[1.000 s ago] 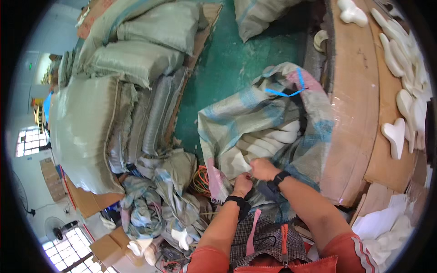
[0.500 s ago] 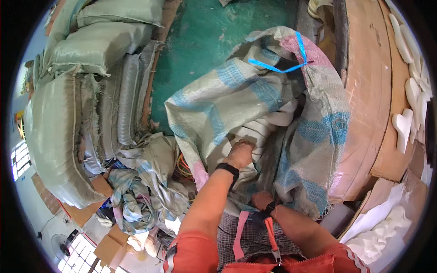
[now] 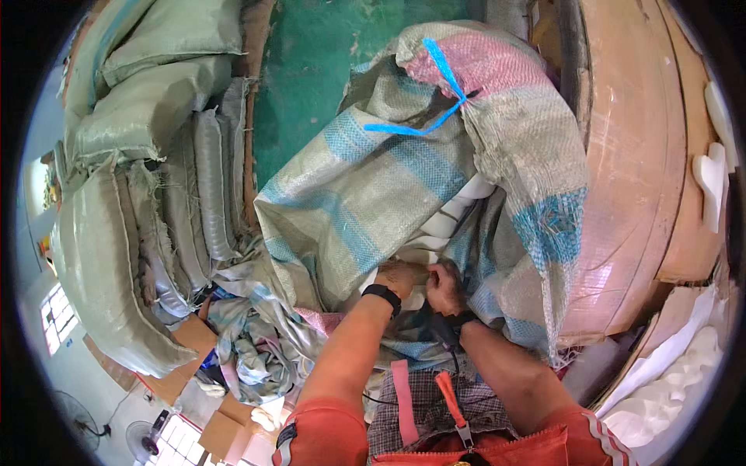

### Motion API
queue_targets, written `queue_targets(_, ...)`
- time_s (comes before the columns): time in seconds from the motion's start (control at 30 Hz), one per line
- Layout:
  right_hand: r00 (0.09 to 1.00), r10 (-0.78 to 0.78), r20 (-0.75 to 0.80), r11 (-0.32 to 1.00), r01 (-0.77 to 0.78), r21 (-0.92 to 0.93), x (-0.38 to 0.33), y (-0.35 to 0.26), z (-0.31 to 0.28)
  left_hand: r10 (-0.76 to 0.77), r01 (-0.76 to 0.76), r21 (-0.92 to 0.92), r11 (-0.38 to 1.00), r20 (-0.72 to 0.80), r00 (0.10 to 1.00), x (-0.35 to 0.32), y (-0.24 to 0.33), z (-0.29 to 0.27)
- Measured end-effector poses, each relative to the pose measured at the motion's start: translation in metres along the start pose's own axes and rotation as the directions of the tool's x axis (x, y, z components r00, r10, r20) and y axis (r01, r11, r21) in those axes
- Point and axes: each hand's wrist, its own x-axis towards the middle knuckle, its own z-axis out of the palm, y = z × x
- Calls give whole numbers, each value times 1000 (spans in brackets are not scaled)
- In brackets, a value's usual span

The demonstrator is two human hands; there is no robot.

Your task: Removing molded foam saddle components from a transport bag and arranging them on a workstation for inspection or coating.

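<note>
A large woven sack [image 3: 412, 159], grey with blue and pink bands, lies open before me. Smooth white pieces [image 3: 440, 225] lie stacked inside its mouth; their kind I cannot make out. At the near end of the opening my left hand [image 3: 402, 276], a black band on its wrist, bends its fingers toward my right hand [image 3: 446, 289]. The right fingers are curled in, almost touching the left ones. Whatever lies between the two hands is hidden, though white shows just below them. A bright blue strap [image 3: 452, 89] hangs from the sack's pink end.
Stuffed grey-green sacks [image 3: 124, 233] are piled at the left, with crumpled sacking [image 3: 252, 342] near them. A tall cardboard wall [image 3: 629, 155] stands close on the right. Beyond the sack is a green surface [image 3: 311, 70]. White shaped pieces [image 3: 672, 388] sit at the lower right.
My left hand has drawn back toward me from deeper in the sack. My right hand has moved up and inward, so the two now meet. The sack's flap and strap appear farther left.
</note>
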Motion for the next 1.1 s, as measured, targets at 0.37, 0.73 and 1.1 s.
queue_targets(0.37,679,418,604,782,-607,141,22,34,-13,90,-87,-360,929,-9,996,31,-42,12)
queue_targets(0.73,717,123,686,883,-394,254,24,-60,-54,352,-335,-661,671,-114,929,-23,-28,-26)
queue_targets(1.1,834,157,529,668,305,-679,184,-212,-100,88,-515,-727,454,-539,838,-82,-54,-58)
